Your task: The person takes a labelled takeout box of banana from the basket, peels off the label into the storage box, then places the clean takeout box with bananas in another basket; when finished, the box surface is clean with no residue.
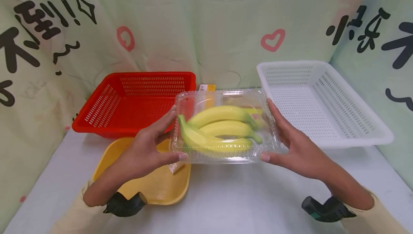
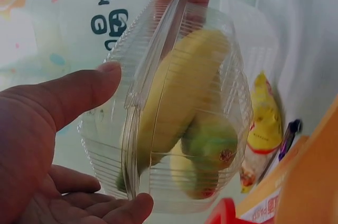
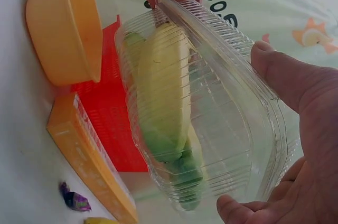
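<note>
A clear plastic clamshell box [image 1: 226, 157] is held up above the table, tilted so its lid faces me. Inside lie several yellow bananas [image 1: 222, 115] with green ends, seen through the plastic. My left hand [image 1: 146, 148] grips the box's left edge, thumb at the near corner and fingers behind. At the opposite edge my right hand [image 1: 298, 148] holds it the same way. In the left wrist view the lid seam runs between the thumb and the fingers [image 2: 132, 211]. The lid looks closed. The box hides part of the table behind it.
A red basket [image 1: 109, 114] stands back left, a white basket [image 1: 326, 119] back right. Below my left hand sits a yellow basin [image 1: 155, 187] with a small packet [image 1: 176, 167]. An orange box [image 3: 95, 155], purple-wrapped candy [image 3: 76, 200] and yellow snack bag [image 2: 264, 118] lie beyond.
</note>
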Available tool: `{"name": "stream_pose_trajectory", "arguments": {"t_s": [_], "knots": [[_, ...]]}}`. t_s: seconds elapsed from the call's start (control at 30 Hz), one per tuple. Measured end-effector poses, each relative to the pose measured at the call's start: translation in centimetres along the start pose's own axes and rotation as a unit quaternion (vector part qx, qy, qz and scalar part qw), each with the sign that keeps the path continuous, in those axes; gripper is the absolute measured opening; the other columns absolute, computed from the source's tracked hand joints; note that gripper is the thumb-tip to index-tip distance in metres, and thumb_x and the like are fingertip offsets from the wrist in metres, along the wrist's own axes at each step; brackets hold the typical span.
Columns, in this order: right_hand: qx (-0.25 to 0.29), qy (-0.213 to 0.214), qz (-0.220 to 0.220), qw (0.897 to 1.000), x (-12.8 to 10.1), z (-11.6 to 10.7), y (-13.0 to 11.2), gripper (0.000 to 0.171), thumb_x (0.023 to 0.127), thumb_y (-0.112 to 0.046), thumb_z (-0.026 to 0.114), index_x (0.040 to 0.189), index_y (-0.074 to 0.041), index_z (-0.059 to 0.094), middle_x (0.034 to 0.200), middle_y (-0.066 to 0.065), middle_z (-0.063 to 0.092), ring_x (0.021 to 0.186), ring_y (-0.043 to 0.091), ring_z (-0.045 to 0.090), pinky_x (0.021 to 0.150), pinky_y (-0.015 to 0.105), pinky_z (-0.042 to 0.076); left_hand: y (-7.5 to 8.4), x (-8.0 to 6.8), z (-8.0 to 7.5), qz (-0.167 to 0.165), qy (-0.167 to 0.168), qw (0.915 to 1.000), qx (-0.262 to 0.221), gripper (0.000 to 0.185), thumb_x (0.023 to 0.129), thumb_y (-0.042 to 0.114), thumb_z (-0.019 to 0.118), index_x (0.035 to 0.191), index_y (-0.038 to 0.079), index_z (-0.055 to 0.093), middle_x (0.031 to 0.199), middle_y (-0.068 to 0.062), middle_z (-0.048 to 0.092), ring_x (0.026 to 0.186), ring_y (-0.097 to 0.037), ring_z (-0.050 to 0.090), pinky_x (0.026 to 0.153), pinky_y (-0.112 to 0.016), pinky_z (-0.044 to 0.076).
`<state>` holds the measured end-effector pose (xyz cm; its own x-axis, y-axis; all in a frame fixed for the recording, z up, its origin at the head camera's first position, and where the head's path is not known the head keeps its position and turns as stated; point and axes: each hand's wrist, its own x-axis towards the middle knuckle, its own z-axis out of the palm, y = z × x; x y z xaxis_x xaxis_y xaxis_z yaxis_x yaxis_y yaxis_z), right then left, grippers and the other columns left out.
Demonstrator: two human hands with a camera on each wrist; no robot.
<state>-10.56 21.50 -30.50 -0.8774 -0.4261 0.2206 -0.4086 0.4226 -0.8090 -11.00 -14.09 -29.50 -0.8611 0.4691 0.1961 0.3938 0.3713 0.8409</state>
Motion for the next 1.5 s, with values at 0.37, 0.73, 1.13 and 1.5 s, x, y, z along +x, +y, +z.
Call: {"name": "stream_pose_trajectory", "arguments": {"t_s": [0.37,0.73,1.13,1.5], "knots": [[0.003,0.0,0.037,0.999,3.1,0.8,-0.6,0.111,0.081,-0.021,0.081,0.154,-0.042,0.0,0.161,-0.006,0.009,0.141,0.028,0.03,0.099,0.029,0.041,-1.7,1.3,-2.8,-0.014,0.013,0.9996,-0.02,0.095,0.081,0.013,0.08,0.156,0.02,0.022,0.158,0.005,0.025,0.138,-0.017,0.037,0.093,-0.031,0.047],[0.068,-0.01,0.003,0.998,6.9,2.0,-0.9,0.107,0.084,-0.018,0.078,0.155,-0.037,0.001,0.159,-0.002,0.017,0.141,0.018,0.03,0.098,0.035,0.044,-2.4,1.4,-4.6,0.006,0.064,0.9974,0.032,0.099,0.082,0.011,0.079,0.157,0.019,0.013,0.16,0.002,0.02,0.143,-0.016,0.025,0.1,-0.032,0.04],[0.038,0.011,-0.008,0.999,10.9,4.8,-1.8,0.108,0.084,-0.03,0.077,0.157,-0.029,-0.003,0.161,-0.006,0.011,0.143,0.019,0.023,0.104,0.04,0.04,-3.6,2.1,-7.1,-0.016,0.14,0.9869,0.078,0.098,0.082,0.019,0.08,0.156,0.027,0.016,0.157,0.013,0.022,0.142,-0.013,0.027,0.095,-0.031,0.044],[0.07,0.005,-0.019,0.997,13.8,8.7,-2.4,0.11,0.083,-0.033,0.077,0.157,-0.028,-0.004,0.16,-0.015,-0.003,0.144,0.025,0.02,0.1,0.041,0.044,-5.8,1.2,-9.1,-0.087,0.174,0.9726,0.127,0.103,0.081,0.03,0.08,0.157,0.03,0.01,0.16,0.008,0.015,0.143,-0.026,0.023,0.092,-0.044,0.047]]}}
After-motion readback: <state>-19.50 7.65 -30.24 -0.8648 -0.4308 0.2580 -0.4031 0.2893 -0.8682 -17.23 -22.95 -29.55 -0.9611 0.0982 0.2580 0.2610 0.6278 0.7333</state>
